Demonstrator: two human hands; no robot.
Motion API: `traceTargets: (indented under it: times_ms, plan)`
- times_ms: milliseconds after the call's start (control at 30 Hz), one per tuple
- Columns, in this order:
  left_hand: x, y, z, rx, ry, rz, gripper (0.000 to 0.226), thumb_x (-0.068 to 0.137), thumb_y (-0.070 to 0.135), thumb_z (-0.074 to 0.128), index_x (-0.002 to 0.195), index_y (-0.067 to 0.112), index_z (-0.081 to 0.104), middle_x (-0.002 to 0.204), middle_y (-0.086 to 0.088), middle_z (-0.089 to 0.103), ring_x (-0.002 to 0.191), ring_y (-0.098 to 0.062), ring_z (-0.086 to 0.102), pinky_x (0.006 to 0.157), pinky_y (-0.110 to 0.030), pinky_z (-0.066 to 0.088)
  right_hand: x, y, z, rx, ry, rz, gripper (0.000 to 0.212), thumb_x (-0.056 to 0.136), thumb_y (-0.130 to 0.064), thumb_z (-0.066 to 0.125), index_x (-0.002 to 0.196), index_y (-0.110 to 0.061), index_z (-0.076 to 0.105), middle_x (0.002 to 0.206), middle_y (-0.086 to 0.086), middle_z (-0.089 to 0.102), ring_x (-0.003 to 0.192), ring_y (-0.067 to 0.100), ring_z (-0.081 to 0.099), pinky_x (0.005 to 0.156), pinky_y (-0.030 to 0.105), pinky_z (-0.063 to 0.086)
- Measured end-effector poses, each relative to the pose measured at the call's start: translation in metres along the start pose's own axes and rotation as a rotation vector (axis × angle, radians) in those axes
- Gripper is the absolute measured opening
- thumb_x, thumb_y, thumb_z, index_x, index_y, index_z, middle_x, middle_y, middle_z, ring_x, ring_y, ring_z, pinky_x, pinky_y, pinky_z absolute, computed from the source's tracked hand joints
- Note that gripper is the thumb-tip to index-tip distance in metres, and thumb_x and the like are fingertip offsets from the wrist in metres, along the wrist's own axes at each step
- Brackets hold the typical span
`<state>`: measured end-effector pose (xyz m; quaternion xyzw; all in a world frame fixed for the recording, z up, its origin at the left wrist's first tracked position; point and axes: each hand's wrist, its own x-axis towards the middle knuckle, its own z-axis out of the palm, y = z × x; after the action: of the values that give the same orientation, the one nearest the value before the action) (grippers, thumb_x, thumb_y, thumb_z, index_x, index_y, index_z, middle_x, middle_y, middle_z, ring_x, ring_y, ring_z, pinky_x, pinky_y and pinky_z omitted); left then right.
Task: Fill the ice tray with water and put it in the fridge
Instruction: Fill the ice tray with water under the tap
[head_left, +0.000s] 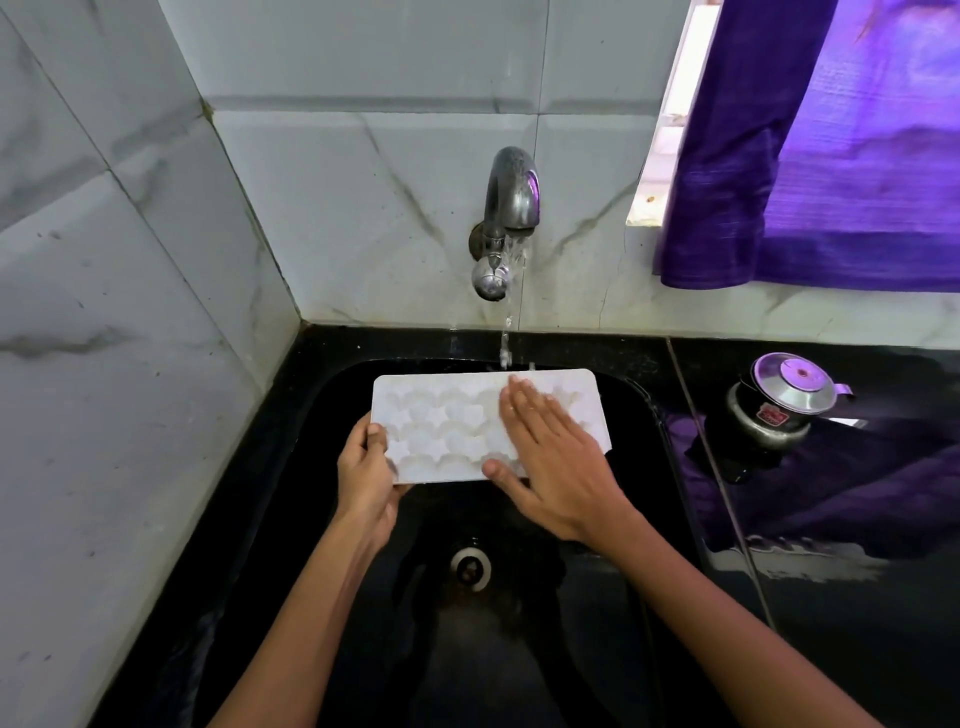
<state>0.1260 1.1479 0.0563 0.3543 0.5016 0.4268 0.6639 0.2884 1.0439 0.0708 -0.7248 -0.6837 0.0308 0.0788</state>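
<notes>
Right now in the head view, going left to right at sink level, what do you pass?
Left hand gripping the tray's left end → white star-moulded ice tray → right hand flat on the tray → small steel lidded pot on the black counter.

Marbled wall tiles (130, 260), purple curtain (831, 156)

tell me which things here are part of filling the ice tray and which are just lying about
Part of the job:
ice tray, held over the sink
tap, water running
left hand gripping the tray's left end
right hand flat on the tray

Just lying about:
steel pot with lid on the counter
purple curtain
</notes>
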Motion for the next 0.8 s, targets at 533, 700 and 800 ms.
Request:
traceTargets:
  times_ms: [533, 700, 800]
  plan:
    - [0.011, -0.003, 0.014, -0.031, 0.017, -0.020, 0.034, 0.102, 0.025, 0.032, 0.132, 0.022, 0.047, 0.105, 0.003, 0.063, 0.094, -0.018, 0.063, 0.070, -0.040, 0.055, 0.003, 0.007, 0.001, 0.027, 0.002, 0.060, 0.090, 0.083, -0.070, -0.006, 0.149, -0.009, -0.009, 0.156, 0.008, -0.015, 0.145, 0.017, -0.016, 0.117, 0.029, -0.011]
    - [0.008, -0.013, 0.023, 0.016, -0.060, -0.058, 0.034, 0.102, 0.025, 0.032, 0.132, 0.021, 0.047, 0.119, -0.004, 0.062, 0.100, -0.022, 0.064, 0.075, -0.042, 0.056, 0.021, 0.015, -0.002, 0.076, 0.036, 0.209, 0.104, 0.072, -0.076, -0.021, 0.148, -0.005, -0.008, 0.156, 0.010, -0.017, 0.143, 0.018, -0.019, 0.116, 0.030, -0.013]
    - [0.004, -0.022, 0.035, 0.004, -0.100, -0.067, 0.034, 0.102, 0.024, 0.034, 0.133, 0.018, 0.047, 0.119, -0.007, 0.063, 0.099, -0.022, 0.065, 0.071, -0.037, 0.056, 0.030, -0.002, -0.001, 0.056, 0.026, 0.126, 0.099, 0.077, -0.072, -0.017, 0.149, -0.005, -0.009, 0.156, 0.012, -0.016, 0.144, 0.021, -0.019, 0.115, 0.031, -0.014]
